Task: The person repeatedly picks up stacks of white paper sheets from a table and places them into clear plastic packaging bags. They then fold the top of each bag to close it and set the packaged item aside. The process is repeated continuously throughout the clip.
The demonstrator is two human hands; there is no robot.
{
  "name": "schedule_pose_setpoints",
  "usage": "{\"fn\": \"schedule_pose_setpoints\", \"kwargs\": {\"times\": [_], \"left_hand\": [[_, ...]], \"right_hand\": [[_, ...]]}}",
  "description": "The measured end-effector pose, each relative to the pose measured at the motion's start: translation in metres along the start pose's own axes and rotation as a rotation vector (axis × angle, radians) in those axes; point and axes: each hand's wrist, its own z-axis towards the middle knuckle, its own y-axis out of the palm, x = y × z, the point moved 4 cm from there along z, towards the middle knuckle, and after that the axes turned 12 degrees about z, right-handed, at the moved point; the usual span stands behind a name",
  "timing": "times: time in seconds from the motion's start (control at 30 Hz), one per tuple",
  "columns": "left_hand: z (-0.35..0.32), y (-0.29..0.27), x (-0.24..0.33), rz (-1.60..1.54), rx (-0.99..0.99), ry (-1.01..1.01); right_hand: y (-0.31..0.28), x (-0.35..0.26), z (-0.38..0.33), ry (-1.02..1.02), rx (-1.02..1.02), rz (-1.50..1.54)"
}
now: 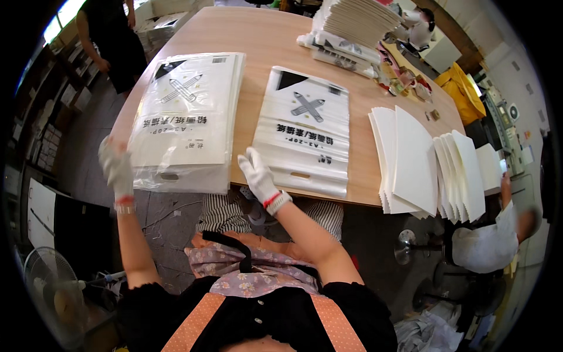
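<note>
A pile of filled clear plastic bags of drawing paper (193, 126) lies on the left of the table, with a crossed-pencil print and a cut-out handle slot. My left hand (116, 167), in a white glove, is at the pile's left edge; its fingers are smeared, so their grip is unclear. A flatter stack of printed plastic bags (305, 132) lies to the right, with the same pencil print. Beside its lower left corner is my gloved right hand (258, 174), fingers stretched out and holding nothing I can see.
Fanned stacks of white paper (404, 164) stand along the table's right edge. A tall pile of white sheets (355, 23) rises at the back, near small items and a yellow bag (460, 91). One person stands at far left; another sits at right. A fan (50, 276) is at lower left.
</note>
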Motion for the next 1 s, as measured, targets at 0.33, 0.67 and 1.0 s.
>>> {"fn": "schedule_pose_setpoints", "kwargs": {"times": [0.33, 0.67, 1.0], "left_hand": [[0.073, 0.099, 0.001, 0.265, -0.521, -0.073], [-0.104, 0.061, 0.062, 0.241, 0.052, 0.684], [-0.226, 0.045, 0.236, -0.527, -0.459, 0.887]], "right_hand": [[0.069, -0.037, 0.057, 0.232, -0.151, -0.274], [0.060, -0.051, -0.058, -0.791, -0.531, -0.688], [-0.097, 0.035, -0.155, 0.356, -0.439, -0.378]]}}
